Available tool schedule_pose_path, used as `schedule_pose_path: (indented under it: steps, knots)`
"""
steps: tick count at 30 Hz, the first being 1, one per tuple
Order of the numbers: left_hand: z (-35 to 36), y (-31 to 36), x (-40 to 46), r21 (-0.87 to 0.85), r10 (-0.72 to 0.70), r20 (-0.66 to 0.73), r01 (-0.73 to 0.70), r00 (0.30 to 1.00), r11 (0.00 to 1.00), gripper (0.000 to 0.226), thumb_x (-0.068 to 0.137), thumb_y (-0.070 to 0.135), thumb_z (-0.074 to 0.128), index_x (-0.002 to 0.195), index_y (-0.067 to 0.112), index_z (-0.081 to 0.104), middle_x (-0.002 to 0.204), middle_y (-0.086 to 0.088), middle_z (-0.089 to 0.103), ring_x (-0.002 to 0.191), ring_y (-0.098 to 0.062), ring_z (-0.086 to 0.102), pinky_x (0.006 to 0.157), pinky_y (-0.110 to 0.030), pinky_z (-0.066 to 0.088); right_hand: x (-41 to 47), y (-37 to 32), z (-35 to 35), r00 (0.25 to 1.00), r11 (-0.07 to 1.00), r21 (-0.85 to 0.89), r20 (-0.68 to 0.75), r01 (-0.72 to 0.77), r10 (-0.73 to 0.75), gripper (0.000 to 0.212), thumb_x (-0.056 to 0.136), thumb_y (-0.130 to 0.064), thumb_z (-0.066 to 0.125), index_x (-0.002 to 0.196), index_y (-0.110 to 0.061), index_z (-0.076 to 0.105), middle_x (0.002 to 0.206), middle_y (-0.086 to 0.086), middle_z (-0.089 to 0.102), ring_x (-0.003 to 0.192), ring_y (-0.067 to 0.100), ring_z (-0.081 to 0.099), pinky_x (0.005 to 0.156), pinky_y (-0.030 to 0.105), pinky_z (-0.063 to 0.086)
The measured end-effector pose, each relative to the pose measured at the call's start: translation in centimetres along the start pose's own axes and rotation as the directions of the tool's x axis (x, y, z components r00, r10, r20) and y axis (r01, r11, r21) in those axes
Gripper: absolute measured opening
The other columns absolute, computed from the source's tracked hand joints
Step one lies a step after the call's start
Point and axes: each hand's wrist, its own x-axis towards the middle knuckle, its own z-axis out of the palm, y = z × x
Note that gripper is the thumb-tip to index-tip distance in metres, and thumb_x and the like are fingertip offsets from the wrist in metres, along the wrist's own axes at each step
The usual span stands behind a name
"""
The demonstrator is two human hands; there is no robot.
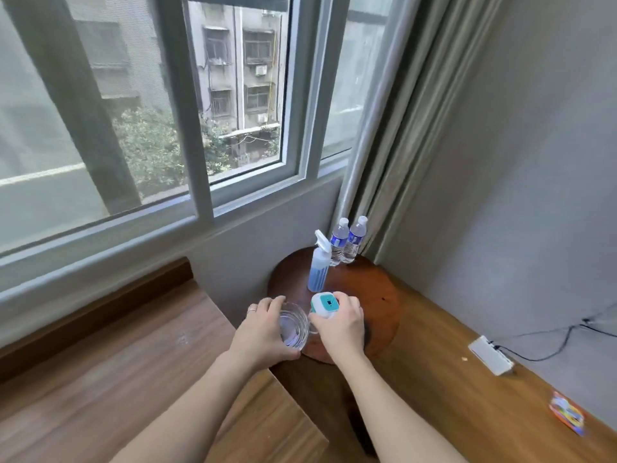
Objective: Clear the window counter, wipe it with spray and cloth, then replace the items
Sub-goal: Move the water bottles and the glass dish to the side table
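Observation:
My left hand (262, 334) grips a clear glass cup (293, 329) from the left, holding it over the near edge of a round dark wooden stool (374, 295). My right hand (340, 324) grips a white and teal container (324, 305) from above, right beside the cup. A spray bottle (319, 265) with blue liquid and a white trigger stands upright on the stool behind them. The wooden window counter (117, 372) lies to the left, below the window. No cloth is in view.
Two small water bottles (347, 242) stand at the stool's far edge by the curtain (400, 128). On the wooden floor to the right lie a white power strip (490, 355) with a black cable and a colourful packet (567, 414).

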Motion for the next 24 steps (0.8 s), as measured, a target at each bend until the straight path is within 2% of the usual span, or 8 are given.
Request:
schedule_pose_path:
  steps: [8, 13, 21, 24]
  knots:
    - [3.5, 2.9, 6.4, -0.02, 0.122, 0.049, -0.121, 0.991, 0.992, 0.102, 0.061, 0.056, 0.073, 0.148, 0.028, 0.029, 0.139, 0.005, 0.039, 0.125, -0.021, 0.037, 0.101, -0.033, 0.043, 4.1, 4.6, -2.0, 0.989, 0.994, -0.012, -0.097, -0.112, 0.111, 0.062, 0.084, -0.04, 0.077, 0.137, -0.022, 0.049, 0.124, -0.003, 0.049, 0.104, 0.007, 0.04, 0.077, 0.018, 0.038]
    - [6.4, 5.4, 10.0, -0.031, 0.145, 0.083, -0.143, 0.986, 0.989, 0.1, 0.06, 0.058, 0.069, 0.147, 0.029, 0.029, 0.142, 0.005, 0.039, 0.125, -0.021, 0.037, 0.103, -0.033, 0.042, 8.2, 7.7, -2.6, 0.985, 0.991, -0.009, -0.114, -0.13, 0.128, 0.063, 0.085, -0.041, 0.076, 0.138, -0.023, 0.047, 0.128, -0.003, 0.05, 0.105, 0.007, 0.041, 0.08, 0.017, 0.044]
    - [12.3, 9.2, 19.7, -0.061, 0.046, 0.067, -0.042, 0.997, 0.997, 0.098, 0.056, 0.052, 0.069, 0.143, 0.029, 0.031, 0.133, 0.007, 0.04, 0.117, -0.022, 0.038, 0.097, -0.032, 0.046, 20.2, 13.5, -1.7, 0.994, 0.995, 0.004, -0.04, -0.102, 0.102, 0.065, 0.085, -0.044, 0.075, 0.139, -0.025, 0.046, 0.129, -0.004, 0.049, 0.113, 0.013, 0.048, 0.082, 0.019, 0.049]
    - [14.6, 10.7, 24.3, -0.079, 0.003, 0.074, 0.003, 0.997, 0.997, 0.095, 0.055, 0.05, 0.07, 0.141, 0.031, 0.033, 0.13, 0.008, 0.04, 0.117, -0.021, 0.038, 0.094, -0.033, 0.048, 25.4, 15.6, -1.0, 0.994, 0.994, -0.006, -0.016, -0.106, 0.106, 0.066, 0.085, -0.045, 0.075, 0.14, -0.025, 0.044, 0.132, -0.004, 0.049, 0.116, 0.014, 0.048, 0.088, 0.021, 0.051]
